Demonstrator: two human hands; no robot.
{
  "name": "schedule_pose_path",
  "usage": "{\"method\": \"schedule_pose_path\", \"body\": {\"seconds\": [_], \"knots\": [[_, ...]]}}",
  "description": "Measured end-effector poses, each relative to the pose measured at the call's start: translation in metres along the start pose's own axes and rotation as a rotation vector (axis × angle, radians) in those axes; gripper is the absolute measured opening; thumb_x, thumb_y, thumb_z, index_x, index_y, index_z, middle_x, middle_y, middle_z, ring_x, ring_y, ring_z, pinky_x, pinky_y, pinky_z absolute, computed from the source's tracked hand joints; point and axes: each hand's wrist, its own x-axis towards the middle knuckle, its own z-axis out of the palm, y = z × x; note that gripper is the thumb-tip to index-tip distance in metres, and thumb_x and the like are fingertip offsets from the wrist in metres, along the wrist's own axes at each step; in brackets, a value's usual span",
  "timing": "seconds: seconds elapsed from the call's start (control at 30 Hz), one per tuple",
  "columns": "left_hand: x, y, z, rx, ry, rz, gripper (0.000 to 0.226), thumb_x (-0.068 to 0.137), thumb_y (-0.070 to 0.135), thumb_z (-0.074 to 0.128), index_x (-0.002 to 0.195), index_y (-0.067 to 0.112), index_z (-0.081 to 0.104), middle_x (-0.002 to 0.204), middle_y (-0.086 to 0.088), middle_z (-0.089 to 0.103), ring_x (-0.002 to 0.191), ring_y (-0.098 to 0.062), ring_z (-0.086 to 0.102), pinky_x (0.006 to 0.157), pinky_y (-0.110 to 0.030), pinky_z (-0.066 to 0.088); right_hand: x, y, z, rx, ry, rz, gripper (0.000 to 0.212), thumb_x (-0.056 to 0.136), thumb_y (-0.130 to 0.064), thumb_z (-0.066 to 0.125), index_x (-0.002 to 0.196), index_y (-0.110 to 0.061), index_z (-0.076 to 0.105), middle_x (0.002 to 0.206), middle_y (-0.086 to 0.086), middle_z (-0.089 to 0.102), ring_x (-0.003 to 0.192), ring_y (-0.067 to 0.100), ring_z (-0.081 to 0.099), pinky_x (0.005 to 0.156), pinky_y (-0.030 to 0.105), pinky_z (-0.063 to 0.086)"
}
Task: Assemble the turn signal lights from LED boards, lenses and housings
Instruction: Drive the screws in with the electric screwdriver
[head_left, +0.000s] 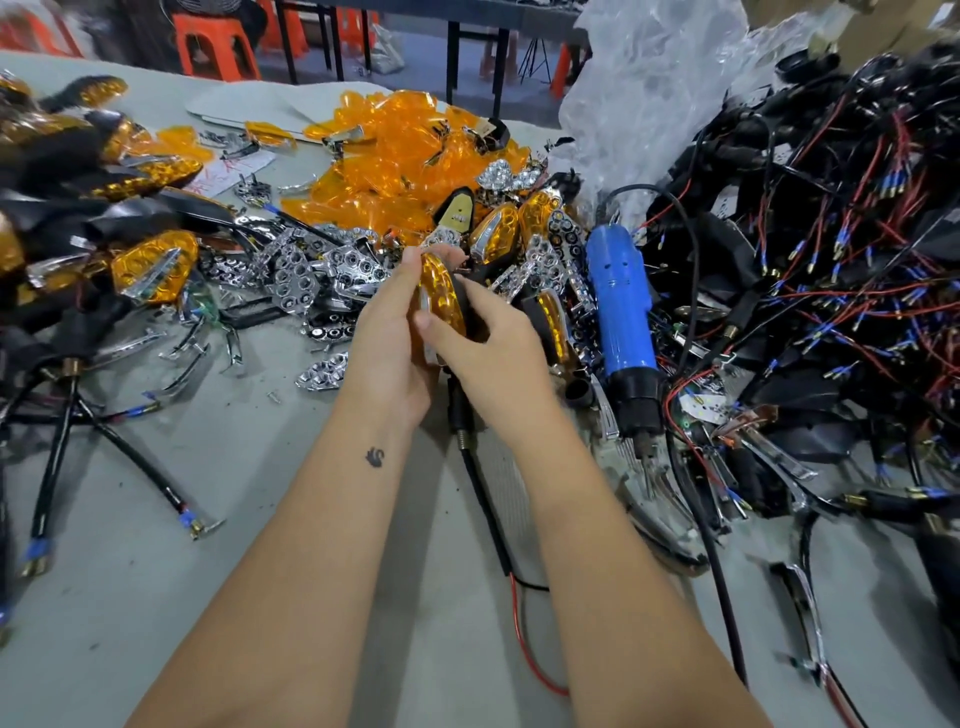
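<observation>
turn signal light (441, 301) with amber lens held above tabletop (249, 467), gripped between left hand (387, 332) and right hand (488, 348), fingers of both curled round it. black cable trailing down from housing. blue electric screwdriver (621, 306) lying just right of hands, amber lens pile (395, 150) beyond.

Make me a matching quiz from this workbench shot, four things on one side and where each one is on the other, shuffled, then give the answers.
Things:
1. blue electric screwdriver
2. loose amber lenses
3. amber turn signal light
4. black housings with red wires

Places:
A. held between left hand and right hand
B. piled at the table's far middle
C. heaped along the right side
D. lying just right of the hands

Pairs: 1-D, 2-B, 3-A, 4-C
</observation>
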Motion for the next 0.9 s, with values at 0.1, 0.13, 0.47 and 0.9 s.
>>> {"method": "schedule_pose_path", "body": {"seconds": [0.1, 0.13, 0.47, 0.9], "knots": [[-0.007, -0.002, 0.004, -0.008, 0.077, -0.099, 0.039, 0.103, 0.039, 0.043, 0.096, 0.021, 0.077, 0.095, 0.002, 0.075, 0.073, -0.007, 0.07, 0.059, -0.018, 0.053, 0.0, -0.004, 0.001, -0.008, 0.029, 0.016, 0.022, 0.091, -0.028, 0.07, 0.112, -0.02, 0.071, 0.092, -0.008, 0.073, 0.086, 0.005, 0.065, 0.073, 0.021, 0.05], [-0.011, -0.005, 0.006, -0.007, 0.083, -0.151, 0.042, 0.102, 0.044, 0.045, 0.092, 0.021, 0.078, 0.092, 0.002, 0.075, 0.078, -0.009, 0.072, 0.061, -0.021, 0.055, 0.001, -0.006, 0.0, -0.002, 0.049, 0.021, 0.022, 0.09, -0.029, 0.071, 0.111, -0.022, 0.072, 0.092, -0.009, 0.073, 0.087, 0.006, 0.066, 0.076, 0.025, 0.053], [-0.026, 0.055, 0.004, 0.518, -0.248, -0.36, 0.038, 0.099, 0.054, 0.041, 0.101, 0.019, 0.056, 0.067, 0.001, 0.063, 0.045, -0.008, 0.039, 0.037, -0.016, 0.032, 0.011, -0.044, -0.007, 0.332, 0.123, 0.128, 0.027, 0.09, -0.045, 0.067, 0.07, -0.028, 0.071, 0.077, -0.014, 0.072, 0.077, 0.004, 0.069, 0.069, 0.037, 0.06], [-0.023, 0.189, -0.083, 1.204, 0.271, -0.02, 0.026, 0.103, 0.025, 0.051, 0.079, 0.013, 0.054, 0.066, -0.002, 0.049, 0.044, -0.011, 0.039, 0.035, -0.019, 0.029, -0.002, -0.065, 0.099, 0.198, -0.241, 0.178, 0.021, 0.1, -0.027, 0.055, 0.08, -0.029, 0.063, 0.081, -0.006, 0.066, 0.074, 0.006, 0.058, 0.076, 0.026, 0.044]]}}
